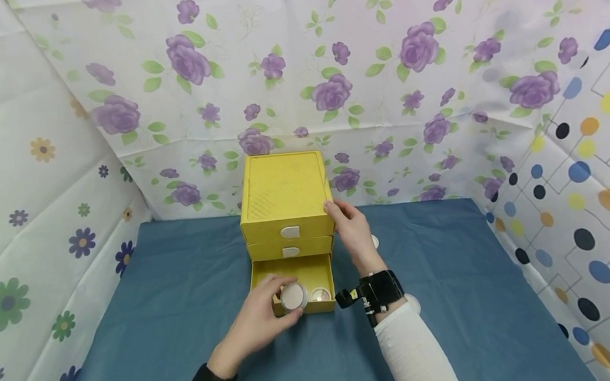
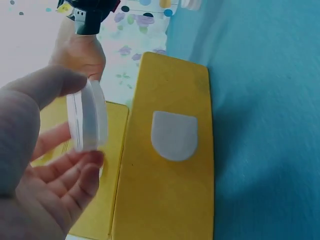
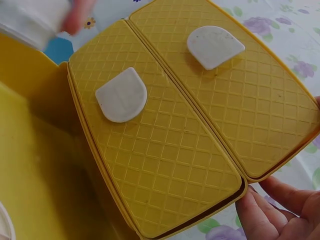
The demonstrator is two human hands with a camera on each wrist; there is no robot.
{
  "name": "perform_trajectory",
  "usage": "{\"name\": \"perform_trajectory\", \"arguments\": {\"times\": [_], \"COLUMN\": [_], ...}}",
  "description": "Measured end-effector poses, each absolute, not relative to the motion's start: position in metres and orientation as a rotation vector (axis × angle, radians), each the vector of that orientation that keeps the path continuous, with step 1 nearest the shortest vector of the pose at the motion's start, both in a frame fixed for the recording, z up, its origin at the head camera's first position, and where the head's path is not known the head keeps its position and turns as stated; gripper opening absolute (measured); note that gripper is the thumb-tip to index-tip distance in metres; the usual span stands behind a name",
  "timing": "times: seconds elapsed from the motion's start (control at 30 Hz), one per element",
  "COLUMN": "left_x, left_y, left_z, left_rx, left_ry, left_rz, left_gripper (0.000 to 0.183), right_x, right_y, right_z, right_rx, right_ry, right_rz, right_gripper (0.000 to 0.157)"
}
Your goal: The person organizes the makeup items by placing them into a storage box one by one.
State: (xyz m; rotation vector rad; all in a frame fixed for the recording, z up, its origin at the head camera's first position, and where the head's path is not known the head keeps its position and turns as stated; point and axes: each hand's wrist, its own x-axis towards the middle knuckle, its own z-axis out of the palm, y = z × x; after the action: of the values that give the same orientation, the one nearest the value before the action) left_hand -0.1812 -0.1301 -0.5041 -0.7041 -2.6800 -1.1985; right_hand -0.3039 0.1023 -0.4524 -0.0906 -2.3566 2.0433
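My left hand [image 1: 264, 311] pinches a small round jar [image 1: 293, 296] with pale contents between thumb and fingers, over the front of the pulled-out bottom drawer [image 1: 289, 267]. In the left wrist view the jar [image 2: 88, 116] is seen edge-on, whitish and translucent. A second round pale item [image 1: 320, 295] lies inside the drawer, at its front right. Against the right side of the yellow drawer unit [image 1: 283, 186] rests my right hand [image 1: 354, 231], its fingers [image 3: 260, 215] touching the side wall and upper edge. The two upper drawers, with white tabs [image 3: 122, 95], are closed.
A blue cloth [image 1: 185, 293] covers the table. One white round item [image 1: 375, 241] lies just beyond the right hand, another [image 1: 412, 303] beside the right wrist. Flowered sheeting [image 1: 330, 94] stands close behind the unit, and patterned sheets rise at both sides.
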Motion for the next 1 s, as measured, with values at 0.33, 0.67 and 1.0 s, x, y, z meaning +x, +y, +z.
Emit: {"name": "perform_trajectory", "arguments": {"times": [0.33, 0.67, 1.0], "left_x": [-0.196, -0.207, -0.223], "left_y": [-0.122, -0.122, -0.116], "left_z": [-0.506, -0.514, -0.515], "left_rx": [-0.573, -0.544, -0.585], "left_ry": [-2.702, -2.770, -2.831], "left_rz": [-1.184, -1.207, -1.238], "left_gripper": [0.054, 0.053, 0.046], "right_x": [-0.305, -0.304, -0.307], "right_y": [0.103, 0.104, 0.103], "right_z": [-0.452, -0.454, -0.454], "right_rx": [-0.094, -0.105, -0.095], "right_ry": [-2.369, -2.371, -2.366], "right_rz": [2.056, 2.037, 2.033], "right_gripper": [0.080, 0.080, 0.081]}}
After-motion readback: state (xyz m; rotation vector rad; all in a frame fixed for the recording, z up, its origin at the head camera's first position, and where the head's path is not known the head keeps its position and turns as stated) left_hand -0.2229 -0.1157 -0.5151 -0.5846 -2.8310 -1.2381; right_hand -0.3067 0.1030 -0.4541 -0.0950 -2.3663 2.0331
